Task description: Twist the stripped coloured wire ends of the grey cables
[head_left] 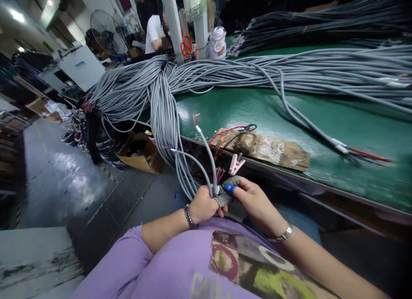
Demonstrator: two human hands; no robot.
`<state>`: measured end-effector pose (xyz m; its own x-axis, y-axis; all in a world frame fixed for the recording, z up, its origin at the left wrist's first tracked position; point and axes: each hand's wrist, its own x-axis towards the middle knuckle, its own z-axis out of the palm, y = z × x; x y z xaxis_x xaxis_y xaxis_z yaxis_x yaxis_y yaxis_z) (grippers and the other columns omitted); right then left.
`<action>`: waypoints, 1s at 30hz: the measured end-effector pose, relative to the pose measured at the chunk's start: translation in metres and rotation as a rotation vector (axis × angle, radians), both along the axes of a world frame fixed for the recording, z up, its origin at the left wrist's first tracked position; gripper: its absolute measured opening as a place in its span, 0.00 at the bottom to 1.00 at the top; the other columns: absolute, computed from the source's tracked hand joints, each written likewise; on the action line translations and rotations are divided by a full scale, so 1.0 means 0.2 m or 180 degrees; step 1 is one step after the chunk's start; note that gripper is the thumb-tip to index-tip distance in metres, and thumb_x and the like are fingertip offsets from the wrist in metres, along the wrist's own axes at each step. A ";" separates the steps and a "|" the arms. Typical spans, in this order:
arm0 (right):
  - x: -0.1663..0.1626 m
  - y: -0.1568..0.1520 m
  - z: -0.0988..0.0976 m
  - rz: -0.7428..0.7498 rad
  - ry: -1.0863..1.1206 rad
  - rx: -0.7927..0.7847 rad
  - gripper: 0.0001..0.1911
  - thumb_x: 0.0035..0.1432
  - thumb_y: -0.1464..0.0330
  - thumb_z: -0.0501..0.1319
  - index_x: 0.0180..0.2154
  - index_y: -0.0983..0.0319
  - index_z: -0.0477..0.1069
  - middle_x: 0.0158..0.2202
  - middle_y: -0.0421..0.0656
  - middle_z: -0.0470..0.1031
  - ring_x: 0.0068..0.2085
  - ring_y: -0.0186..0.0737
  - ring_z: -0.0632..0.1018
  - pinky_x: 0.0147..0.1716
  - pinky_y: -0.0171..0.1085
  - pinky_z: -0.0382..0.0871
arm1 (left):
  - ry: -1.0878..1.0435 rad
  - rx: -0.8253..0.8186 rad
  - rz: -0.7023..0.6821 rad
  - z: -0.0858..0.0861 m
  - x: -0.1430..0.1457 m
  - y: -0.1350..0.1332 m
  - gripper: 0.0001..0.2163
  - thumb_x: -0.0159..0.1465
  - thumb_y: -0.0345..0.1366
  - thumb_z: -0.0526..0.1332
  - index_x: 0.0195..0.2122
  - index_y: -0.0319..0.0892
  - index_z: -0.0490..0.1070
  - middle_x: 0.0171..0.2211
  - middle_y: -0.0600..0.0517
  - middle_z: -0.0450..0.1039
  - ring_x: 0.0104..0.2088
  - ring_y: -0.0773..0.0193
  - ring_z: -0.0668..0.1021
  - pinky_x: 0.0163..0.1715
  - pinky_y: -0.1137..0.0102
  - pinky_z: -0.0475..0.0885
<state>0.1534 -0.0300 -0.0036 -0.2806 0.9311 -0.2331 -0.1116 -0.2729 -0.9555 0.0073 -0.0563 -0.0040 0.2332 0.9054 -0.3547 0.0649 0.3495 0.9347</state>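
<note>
My left hand [204,203] is closed around grey cables [208,155] whose stripped ends stick up above the fist. Thin multicoloured wires [219,174] fan out from a white-wrapped cable end just over the thumb. My right hand [257,202] meets it from the right with thumb and index finger pinched close to that end. Blue tape covers the right thumb tip, and greyish wrapping covers fingers on both hands. What the right fingertips hold is hidden. A pink clip [236,164] stands at the table edge just above my right hand.
Large grey cable bundles [289,71] lie across the green table [363,123] and hang over its left edge. A taped cardboard strip [277,151] with red and black leads lies at the front edge. A cardboard box [141,151] sits below left. Another person [153,35] is behind a post.
</note>
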 end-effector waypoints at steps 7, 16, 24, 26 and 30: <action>0.08 0.10 -0.03 -0.0909 0.0700 -0.0518 0.12 0.43 0.63 0.68 0.23 0.60 0.66 0.20 0.35 0.63 0.22 0.31 0.64 0.22 0.33 0.62 | -0.0131 -0.0026 0.0171 0.06 -0.02 -0.01 0.21 0.54 0.54 0.64 0.20 0.39 0.65 0.17 0.54 0.68 0.14 0.74 0.68 0.14 0.77 0.60; 0.12 0.12 0.00 -0.0066 0.1147 -0.0902 0.23 0.45 0.46 0.65 0.29 0.60 0.73 0.30 0.44 0.76 0.28 0.38 0.74 0.32 0.38 0.71 | -0.0703 -0.0303 0.0277 0.13 -0.02 0.03 0.21 0.48 0.52 0.68 0.21 0.39 0.64 0.15 0.55 0.68 0.11 0.73 0.66 0.11 0.77 0.58; 0.03 0.19 0.09 0.0049 0.0957 -0.0454 0.27 0.47 0.43 0.61 0.29 0.61 0.71 0.23 0.43 0.72 0.24 0.38 0.71 0.25 0.37 0.66 | -0.1078 -0.0535 0.0028 0.21 0.04 0.10 0.21 0.44 0.50 0.70 0.24 0.39 0.66 0.14 0.56 0.68 0.11 0.72 0.66 0.11 0.76 0.58; 0.01 0.18 0.08 -0.0117 0.0894 -0.0315 0.29 0.48 0.40 0.58 0.28 0.60 0.71 0.24 0.44 0.73 0.25 0.40 0.72 0.25 0.38 0.66 | -0.1111 -0.0560 0.0002 0.20 0.04 0.12 0.20 0.44 0.50 0.70 0.25 0.38 0.67 0.14 0.55 0.68 0.11 0.72 0.66 0.11 0.76 0.58; 0.01 0.16 0.03 -0.0530 0.0469 0.0069 0.30 0.50 0.38 0.53 0.27 0.58 0.70 0.26 0.44 0.74 0.28 0.42 0.73 0.28 0.39 0.67 | -0.1178 -0.0613 -0.0002 0.17 0.04 0.14 0.19 0.45 0.48 0.70 0.23 0.39 0.66 0.14 0.55 0.67 0.10 0.72 0.66 0.10 0.76 0.57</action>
